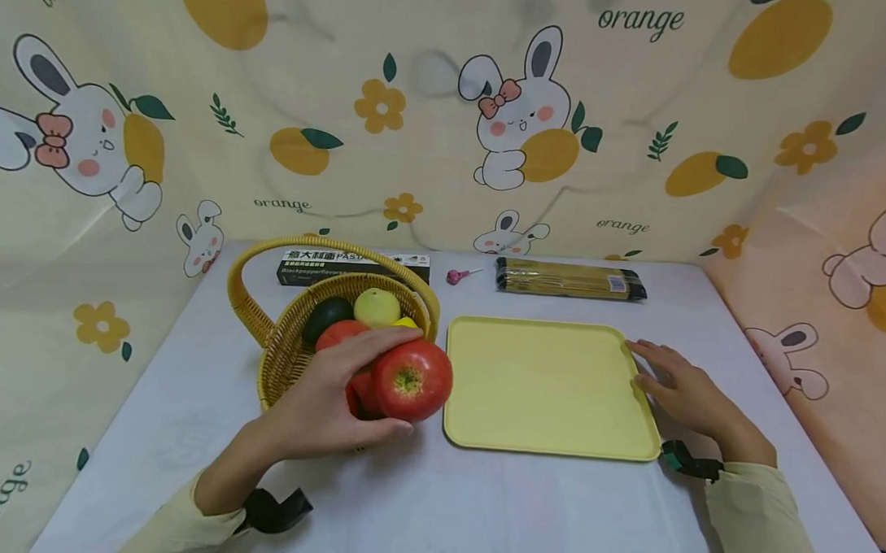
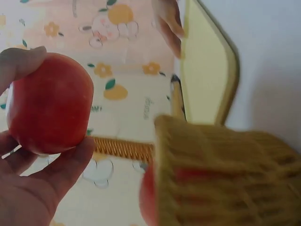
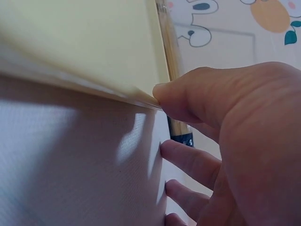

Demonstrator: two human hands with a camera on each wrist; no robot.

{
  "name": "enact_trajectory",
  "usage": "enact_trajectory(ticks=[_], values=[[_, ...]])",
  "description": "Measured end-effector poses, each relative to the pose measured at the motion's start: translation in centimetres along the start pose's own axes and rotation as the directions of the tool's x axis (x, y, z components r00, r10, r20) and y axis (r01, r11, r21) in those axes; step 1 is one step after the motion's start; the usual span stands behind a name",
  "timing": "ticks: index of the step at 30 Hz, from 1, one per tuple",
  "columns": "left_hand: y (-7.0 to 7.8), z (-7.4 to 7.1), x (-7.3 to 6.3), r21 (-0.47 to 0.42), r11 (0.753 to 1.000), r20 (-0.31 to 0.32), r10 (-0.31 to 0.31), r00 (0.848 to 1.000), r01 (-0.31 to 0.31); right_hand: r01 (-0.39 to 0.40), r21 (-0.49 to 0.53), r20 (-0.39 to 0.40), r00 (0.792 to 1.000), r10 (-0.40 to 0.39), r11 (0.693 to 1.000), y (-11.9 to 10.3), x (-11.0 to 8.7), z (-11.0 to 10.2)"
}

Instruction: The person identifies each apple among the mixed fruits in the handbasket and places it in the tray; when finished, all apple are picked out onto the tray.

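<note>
Head view: left hand has fingers and thumb around a red apple, up by the basket. Probably weighty, firm, slick and bruisable (so cup its widest part). Right hand loosely spread, touching the tray edge.

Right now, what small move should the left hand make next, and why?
Probably carry the apple a little to the right and lower it onto the tray. The left hand holds it apart from the basket, the tray lies just beside, and the right hand touches the tray's right edge, which may help steady it.
</note>
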State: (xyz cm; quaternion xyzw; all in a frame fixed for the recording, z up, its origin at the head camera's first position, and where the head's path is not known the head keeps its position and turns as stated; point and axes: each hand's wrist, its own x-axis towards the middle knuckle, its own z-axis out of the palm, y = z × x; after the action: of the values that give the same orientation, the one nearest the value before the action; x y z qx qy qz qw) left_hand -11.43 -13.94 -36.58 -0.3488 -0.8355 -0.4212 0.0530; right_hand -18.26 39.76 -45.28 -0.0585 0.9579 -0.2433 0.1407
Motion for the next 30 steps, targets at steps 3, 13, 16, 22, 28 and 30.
enact_trajectory(ticks=[3,13,16,22,28,30], values=[[0.8,0.8,1.3,-0.051,0.999,0.024,-0.004,1.0,0.006,0.002,-0.002,-0.001,1.0,-0.002,1.0,0.1,0.0,-0.1],[4.8,6.0,7.9,-0.287,0.958,0.049,-0.002,0.999,0.016,-0.002,0.021,0.001,1.0,0.002,1.0,0.5,-0.3,-0.3],[5.0,7.6,9.5,-0.276,0.961,0.056,0.005,0.998,0.01,0.006,0.015,0.0,1.0,-0.006,1.0,0.6,-0.2,-0.2],[4.5,10.7,11.9,-0.227,0.97,0.048,-0.078,0.996,0.087,-0.003,0.01,0.001,1.0,0.003,1.0,0.3,0.0,0.0],[3.8,14.0,14.1,-0.187,0.957,0.096,-0.207,0.974,0.222,-0.032,0.008,0.006,0.999,0.032,0.999,0.4,0.0,0.1],[3.3,15.3,14.6,-0.169,0.952,0.104,-0.24,0.965,0.255,-0.033,0.013,0.005,0.999,0.033,0.999,0.4,0.0,0.1]])
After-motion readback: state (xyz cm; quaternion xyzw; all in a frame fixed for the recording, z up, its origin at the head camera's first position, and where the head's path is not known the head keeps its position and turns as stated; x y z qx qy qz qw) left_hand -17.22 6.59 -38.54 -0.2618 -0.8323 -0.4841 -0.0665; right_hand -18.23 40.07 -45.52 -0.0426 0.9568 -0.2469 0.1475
